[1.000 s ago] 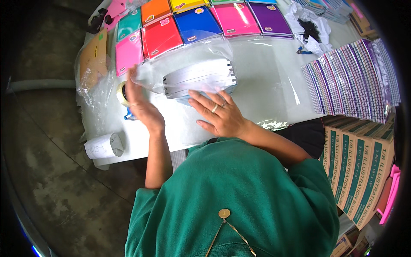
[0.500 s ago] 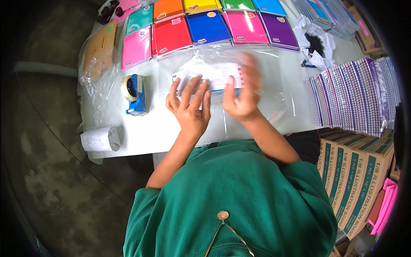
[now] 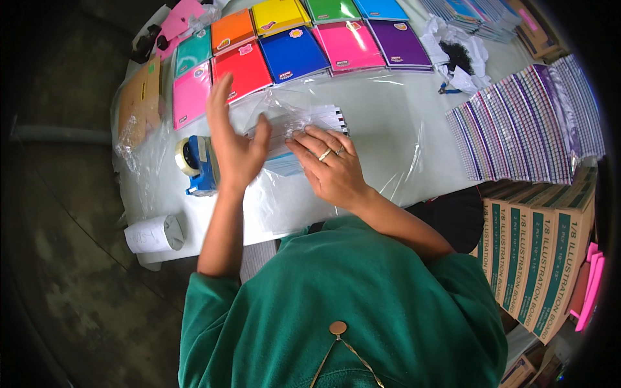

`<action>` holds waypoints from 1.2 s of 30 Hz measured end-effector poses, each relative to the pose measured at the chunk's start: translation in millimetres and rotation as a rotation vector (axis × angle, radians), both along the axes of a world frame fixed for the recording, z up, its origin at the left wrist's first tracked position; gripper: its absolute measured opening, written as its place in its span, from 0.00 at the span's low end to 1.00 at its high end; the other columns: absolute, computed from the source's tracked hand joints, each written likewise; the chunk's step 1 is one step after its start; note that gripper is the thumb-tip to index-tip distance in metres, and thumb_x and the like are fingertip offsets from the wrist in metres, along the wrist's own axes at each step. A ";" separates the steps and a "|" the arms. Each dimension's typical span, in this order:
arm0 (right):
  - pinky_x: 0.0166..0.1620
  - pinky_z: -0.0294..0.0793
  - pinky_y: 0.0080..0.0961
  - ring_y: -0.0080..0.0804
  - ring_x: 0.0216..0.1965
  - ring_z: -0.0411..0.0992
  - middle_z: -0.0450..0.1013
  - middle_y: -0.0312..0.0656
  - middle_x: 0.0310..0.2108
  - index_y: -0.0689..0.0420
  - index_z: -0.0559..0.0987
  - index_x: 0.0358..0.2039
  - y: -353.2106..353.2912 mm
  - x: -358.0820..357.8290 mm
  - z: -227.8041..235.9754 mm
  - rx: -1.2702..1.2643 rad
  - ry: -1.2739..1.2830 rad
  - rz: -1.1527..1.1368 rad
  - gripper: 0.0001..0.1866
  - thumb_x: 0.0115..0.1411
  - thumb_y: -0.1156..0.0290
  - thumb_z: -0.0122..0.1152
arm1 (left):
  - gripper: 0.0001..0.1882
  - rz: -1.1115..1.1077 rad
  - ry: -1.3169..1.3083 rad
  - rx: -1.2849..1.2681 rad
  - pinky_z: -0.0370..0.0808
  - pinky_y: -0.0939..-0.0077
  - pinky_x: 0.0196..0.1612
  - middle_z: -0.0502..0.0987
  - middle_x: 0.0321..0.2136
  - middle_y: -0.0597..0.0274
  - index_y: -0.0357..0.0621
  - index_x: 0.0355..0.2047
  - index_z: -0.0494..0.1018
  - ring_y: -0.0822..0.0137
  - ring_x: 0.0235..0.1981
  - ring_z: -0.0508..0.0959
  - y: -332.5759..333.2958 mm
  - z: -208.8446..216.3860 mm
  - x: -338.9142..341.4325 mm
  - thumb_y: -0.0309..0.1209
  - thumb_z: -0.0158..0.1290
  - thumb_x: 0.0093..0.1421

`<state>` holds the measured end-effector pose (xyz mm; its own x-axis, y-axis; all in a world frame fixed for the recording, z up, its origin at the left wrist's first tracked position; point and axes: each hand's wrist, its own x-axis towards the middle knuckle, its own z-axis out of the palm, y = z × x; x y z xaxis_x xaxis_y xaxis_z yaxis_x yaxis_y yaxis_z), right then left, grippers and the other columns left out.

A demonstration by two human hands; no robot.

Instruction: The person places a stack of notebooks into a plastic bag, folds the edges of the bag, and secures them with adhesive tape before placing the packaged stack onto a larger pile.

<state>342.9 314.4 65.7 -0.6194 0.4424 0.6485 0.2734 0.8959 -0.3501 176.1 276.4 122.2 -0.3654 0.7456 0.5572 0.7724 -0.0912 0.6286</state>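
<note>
A small bundle of paper, maybe notebooks point(image 3: 328, 116), lies in front of me on the table, with white page edges and dark marks at its right end. Clear plastic film point(image 3: 275, 103) covers its top and sticks up at the far side. My right hand point(image 3: 333, 165), wearing rings, rests on the film with its fingers lying close together over the bundle. At the bundle's left end my left hand point(image 3: 236, 152) is raised with fingers spread and nothing in it. Just left of that hand stands a blue tape dispenser point(image 3: 206, 169) with a roll of tape.
Two rows of colourful notebooks point(image 3: 294, 55) line the far side. Spiral-bound stacks point(image 3: 511, 129) lie at the right, near crumpled white paper point(image 3: 475, 77) and pliers point(image 3: 447, 89). Left are a brown cardboard piece point(image 3: 139, 97) and a white wrapped roll point(image 3: 154, 234). Cartons point(image 3: 537, 252) stand lower right.
My left hand has lifted off the bundle and moved left, fingers spreading. My right hand has come down onto the film. The bundle sits further left and is tilted differently.
</note>
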 end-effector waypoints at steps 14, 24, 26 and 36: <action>0.48 0.62 0.30 0.29 0.51 0.65 0.70 0.34 0.46 0.52 0.73 0.47 6.8 -9.6 -13.9 -0.065 0.391 -0.010 0.24 0.47 0.81 0.57 | 0.12 -0.309 0.068 -0.194 0.75 0.71 0.40 0.79 0.34 0.55 0.40 0.35 0.76 0.57 0.35 0.79 2.1 -6.4 9.2 0.21 0.57 0.47; 0.44 0.65 0.26 0.30 0.43 0.72 0.76 0.33 0.36 0.53 0.78 0.31 11.1 -2.8 -10.8 -0.132 0.275 0.015 0.13 0.43 0.83 0.60 | 0.09 -0.193 0.170 0.194 0.76 0.70 0.41 0.80 0.29 0.59 0.42 0.17 0.70 0.62 0.36 0.80 -52.9 -54.9 48.0 0.13 0.56 0.42; 0.44 0.65 0.24 0.29 0.43 0.72 0.76 0.33 0.36 0.53 0.79 0.25 14.1 -1.7 -18.1 -0.102 0.294 0.036 0.09 0.42 0.82 0.61 | 0.11 -0.101 0.064 0.245 0.75 0.72 0.38 0.79 0.27 0.55 0.40 0.15 0.67 0.63 0.29 0.80 -71.7 -53.8 34.0 0.13 0.55 0.47; 0.45 0.63 0.21 0.28 0.43 0.71 0.76 0.32 0.36 0.50 0.78 0.22 13.6 -4.0 -26.9 0.013 0.303 0.058 0.09 0.42 0.81 0.66 | 0.20 0.644 -0.994 -0.811 0.66 0.78 0.35 0.71 0.34 0.66 0.43 0.39 0.76 0.69 0.31 0.66 -166.9 -90.7 -166.7 0.46 0.49 0.56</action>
